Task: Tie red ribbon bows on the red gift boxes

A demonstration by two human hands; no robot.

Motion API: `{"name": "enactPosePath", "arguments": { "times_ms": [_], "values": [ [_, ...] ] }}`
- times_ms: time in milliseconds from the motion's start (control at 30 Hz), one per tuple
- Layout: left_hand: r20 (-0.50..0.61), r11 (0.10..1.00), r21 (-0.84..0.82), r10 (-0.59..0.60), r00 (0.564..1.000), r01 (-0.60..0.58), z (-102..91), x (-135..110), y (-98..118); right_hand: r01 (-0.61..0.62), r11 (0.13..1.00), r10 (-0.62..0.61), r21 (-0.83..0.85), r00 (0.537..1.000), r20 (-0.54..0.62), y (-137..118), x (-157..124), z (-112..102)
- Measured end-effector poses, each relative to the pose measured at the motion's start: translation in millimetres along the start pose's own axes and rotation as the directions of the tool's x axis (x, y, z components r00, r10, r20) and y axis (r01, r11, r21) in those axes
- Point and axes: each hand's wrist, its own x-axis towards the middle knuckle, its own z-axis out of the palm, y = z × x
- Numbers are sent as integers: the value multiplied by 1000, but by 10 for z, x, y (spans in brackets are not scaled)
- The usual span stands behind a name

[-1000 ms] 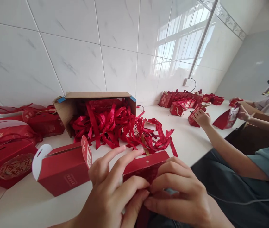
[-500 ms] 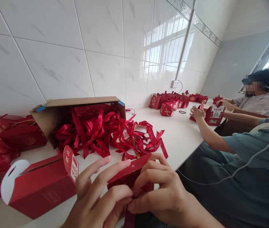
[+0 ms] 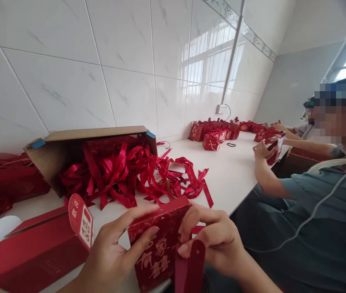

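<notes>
A small red gift box [image 3: 160, 240] with gold lettering is held upright in front of me, its front turned toward the camera. My left hand [image 3: 114, 244] grips it from the left, thumb across the front and fingers over the top edge. At the box's right side, my right hand [image 3: 212, 236] is closed, thumb and fingers pinching a red ribbon [image 3: 180, 270]. Just beside the ribbon hangs a dark red strip [image 3: 195, 264] with a rounded, holed end; whether it belongs to the box is unclear. Small holes show along the box's top edge.
A cardboard carton [image 3: 90, 131] lies on its side, spilling red ribbons [image 3: 124, 175] onto the white table [image 3: 231, 171]. To the left stands a larger red box [image 3: 38, 252] with round end flaps. Finished-looking red boxes [image 3: 212, 130] line the wall. Co-workers sit at right, one in a teal shirt [image 3: 319, 195].
The small box has tilted up, bringing its lettered front into view. My left thumb has moved onto that front. My right hand has drawn to the box's right side with the ribbon.
</notes>
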Motion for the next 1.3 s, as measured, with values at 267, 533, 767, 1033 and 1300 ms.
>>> {"name": "enactPosePath", "arguments": {
  "times_ms": [267,533,767,1033,1300],
  "values": [
    [70,992,-124,-12,997,20,22,-41,145,51,920,-62,-388,998,-18,-96,-19,70],
    [166,967,-253,0,986,42,68,-172,153,-15,919,-4,-395,999,-48,-35,-42,144],
    [145,986,-148,100,984,-78,55,-183,150,-14,906,7,-422,1000,-18,-39,-56,155],
    [120,986,-134,115,986,-98,64,-189,119,-88,898,68,-432,996,-60,-44,-58,179],
    [166,985,-137,130,977,-108,53,-196,98,-138,916,97,-377,987,-126,-76,-49,236]
  ]
}}
